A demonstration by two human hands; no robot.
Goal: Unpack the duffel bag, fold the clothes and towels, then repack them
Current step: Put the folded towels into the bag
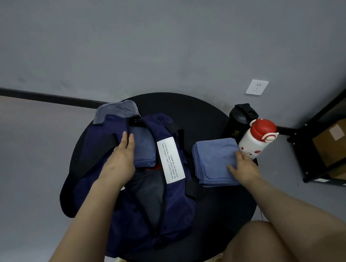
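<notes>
- My left hand lies flat, fingers straight, on the left lip of the open duffel bag, fingertips at the zipper edge; it grips nothing.
- Duffel bag is navy, lying on the round black table, zip open, white text label on its right side.
- Inside the bag: a folded blue towel just right of my left hand, something dark nearer me, a sliver of red between them.
- My right hand rests open on the near right corner of a folded blue towel stack, fingers spread, not pinching.
- That stack sits on the table just right of the bag.
- White bottle with red lid touches the stack's far right corner; black bottle behind it.
- Grey cloth sticks out past the bag's far end.
</notes>
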